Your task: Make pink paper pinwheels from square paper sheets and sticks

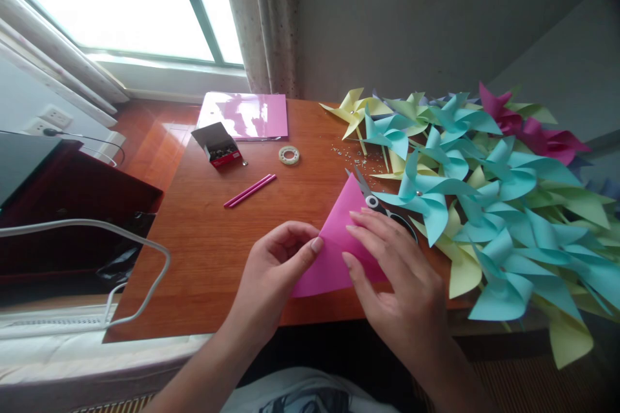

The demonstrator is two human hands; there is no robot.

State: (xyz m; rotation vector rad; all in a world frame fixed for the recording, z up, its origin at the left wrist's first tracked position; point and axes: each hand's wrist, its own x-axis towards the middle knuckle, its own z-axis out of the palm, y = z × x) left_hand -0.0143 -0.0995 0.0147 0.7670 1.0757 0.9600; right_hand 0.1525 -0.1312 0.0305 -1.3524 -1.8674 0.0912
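Note:
A sheet of pink paper (pixel 334 264), seemingly folded to a triangle, lies between my hands with one corner pointing away from me. My left hand (pixel 283 264) pinches its left edge between thumb and fingers. Across the paper's right side rests my right hand (pixel 392 271), fingers stretched out and slightly spread, thumb apart from them. Scissors (pixel 372 201) with dark handles lie just beyond that hand, partly hidden by it and the paper.
Many finished paper pinwheels (pixel 484 206) crowd the table's right side. Two pink sticks (pixel 250 191), a roll of tape (pixel 289 155), an open box of small metal pieces (pixel 220 145) and a pack of pink paper (pixel 264 116) lie on the wooden table (pixel 194 271). A white tube frame (pixel 165 264) stands left.

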